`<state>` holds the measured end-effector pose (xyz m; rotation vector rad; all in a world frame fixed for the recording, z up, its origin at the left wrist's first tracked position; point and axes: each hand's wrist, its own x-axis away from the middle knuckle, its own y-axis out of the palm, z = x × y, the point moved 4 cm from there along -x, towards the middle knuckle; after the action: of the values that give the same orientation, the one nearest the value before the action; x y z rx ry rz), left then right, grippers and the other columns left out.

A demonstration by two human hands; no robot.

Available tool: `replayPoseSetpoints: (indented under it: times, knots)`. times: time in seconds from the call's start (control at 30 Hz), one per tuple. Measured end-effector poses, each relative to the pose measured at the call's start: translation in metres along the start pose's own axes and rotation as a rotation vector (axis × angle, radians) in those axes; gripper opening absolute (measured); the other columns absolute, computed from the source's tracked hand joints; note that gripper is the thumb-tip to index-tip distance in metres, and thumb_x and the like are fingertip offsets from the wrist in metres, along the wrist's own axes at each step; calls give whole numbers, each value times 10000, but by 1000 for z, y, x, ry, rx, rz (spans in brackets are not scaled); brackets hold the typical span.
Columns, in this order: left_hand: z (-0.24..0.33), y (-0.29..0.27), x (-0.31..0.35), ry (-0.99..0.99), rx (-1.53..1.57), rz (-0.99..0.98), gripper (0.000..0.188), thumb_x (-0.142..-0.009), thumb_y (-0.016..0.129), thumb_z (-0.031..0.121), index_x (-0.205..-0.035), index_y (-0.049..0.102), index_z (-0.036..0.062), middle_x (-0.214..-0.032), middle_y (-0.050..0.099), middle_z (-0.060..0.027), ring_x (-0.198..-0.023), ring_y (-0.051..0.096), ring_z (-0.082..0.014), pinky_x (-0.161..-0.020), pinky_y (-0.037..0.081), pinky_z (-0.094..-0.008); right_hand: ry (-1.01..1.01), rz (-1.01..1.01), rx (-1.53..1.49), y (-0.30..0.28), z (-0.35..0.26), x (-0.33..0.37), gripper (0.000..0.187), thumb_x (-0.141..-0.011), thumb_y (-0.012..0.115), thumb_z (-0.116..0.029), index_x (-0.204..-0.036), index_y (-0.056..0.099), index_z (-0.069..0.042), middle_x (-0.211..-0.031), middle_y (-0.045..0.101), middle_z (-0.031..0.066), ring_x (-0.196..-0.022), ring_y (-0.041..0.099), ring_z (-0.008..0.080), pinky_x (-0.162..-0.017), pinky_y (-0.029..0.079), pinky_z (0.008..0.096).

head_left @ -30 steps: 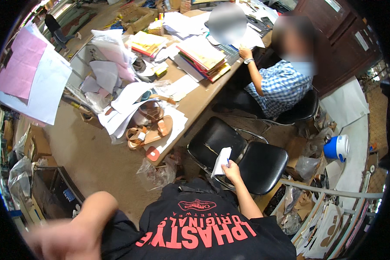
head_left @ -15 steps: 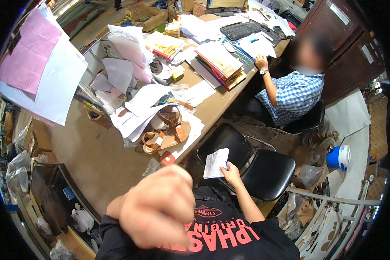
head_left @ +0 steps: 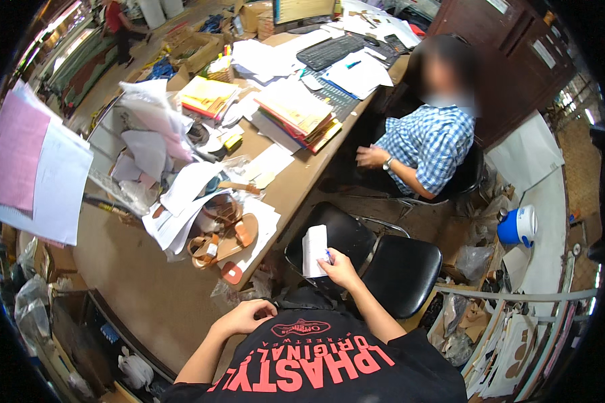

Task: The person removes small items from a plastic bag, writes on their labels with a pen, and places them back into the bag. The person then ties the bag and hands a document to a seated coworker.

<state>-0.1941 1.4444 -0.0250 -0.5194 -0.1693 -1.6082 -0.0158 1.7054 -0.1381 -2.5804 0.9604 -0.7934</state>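
Observation:
My right hand (head_left: 339, 269) grips a folded white sheet of paper (head_left: 314, 250) with faint writing on it. A blue pen (head_left: 329, 256) shows at the same fingers. Both are held above the seat of a black chair (head_left: 339, 232). My left hand (head_left: 252, 314) rests low by the front of my black shirt, loosely curled. A gap shows between its thumb and fingers, and nothing is seen in it. Nearest to it on the desk corner are brown sandals (head_left: 238, 232) lying on loose papers, with a reddish-brown oval piece (head_left: 231, 272) beside them.
A long desk (head_left: 286, 185) carries stacked folders (head_left: 296, 114), papers and a keyboard (head_left: 329, 50). Across its right side sits a person in a checked shirt (head_left: 427, 144). Another black chair (head_left: 405, 272) stands at my right. A blue and white cooler (head_left: 516, 225) is farther right.
My left hand has dropped from close in front of the camera to my shirt. The seated person's hand has left the desk for their lap. The view has shifted; a walking person shows farther back.

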Motion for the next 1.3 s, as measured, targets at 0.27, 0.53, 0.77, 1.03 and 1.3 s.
replayPoseSetpoints:
  times: [0.27, 0.53, 0.77, 1.03, 1.3]
  knots:
    - [29, -7, -28, 6, -98, -47, 242, -877, 758, 171, -1063, 708, 25, -918, 729, -117, -829, 716, -212, -775, 563, -335, -64, -29, -89, -14, -41, -3, 339, -921, 739, -298, -1038, 643, 6, -841, 694, 180, -738, 662, 202, -698, 527, 372]
    - [23, 2, -44, 100, -239, 103, 159, -868, 767, 155, -946, 727, 22, -837, 720, -127, -751, 720, -251, -705, 570, -354, -138, -39, -243, -17, -52, -5, 327, -938, 719, -291, -1008, 614, 10, -841, 688, 201, -742, 688, 245, -694, 523, 396]
    - [5, 8, -50, -34, -313, 193, 140, -871, 771, 154, -880, 730, 21, -825, 717, -111, -758, 718, -222, -699, 569, -343, -201, -102, -232, -22, -78, -1, 258, -1004, 696, -208, -1082, 631, 29, -882, 674, 18, -819, 565, 49, -720, 502, 278]
    - [-34, -12, -72, -274, 439, 319, 468, -1102, 503, 388, -1439, 531, 65, -1305, 669, -122, -1071, 661, -194, -881, 543, -333, -233, -326, -730, -31, -136, 27, 279, -999, 707, -175, -1189, 633, 16, -1028, 696, 8, -906, 622, 69, -823, 523, 268]
    - [18, -10, -100, -1, 1366, 338, 721, -1093, 390, 525, -1568, 296, -10, -1519, 501, -239, -1370, 535, -344, -1119, 461, -487, -171, -500, -1076, -59, -169, 58, 513, -939, 756, -237, -1343, 587, 30, -1151, 717, 72, -1016, 687, 124, -883, 548, 269]
